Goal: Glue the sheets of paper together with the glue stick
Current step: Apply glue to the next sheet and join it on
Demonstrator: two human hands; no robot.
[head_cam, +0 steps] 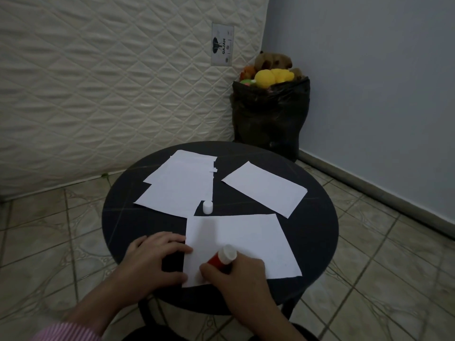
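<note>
On the round black surface [317, 242] the right hand [236, 274] grips a red glue stick [221, 258] over the near sheet of paper [246, 244] — the left hand [152, 259] presses its left edge. A white cap [207, 207] stands upright mid-surface; overlapping sheets [182, 183] lie far left, a single sheet [266, 189] far right.

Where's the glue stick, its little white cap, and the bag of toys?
glue stick [222, 259]: head view, on its red body.
cap [207, 207]: head view, on its side.
bag of toys [269, 114]: head view, on the black plastic.
</note>
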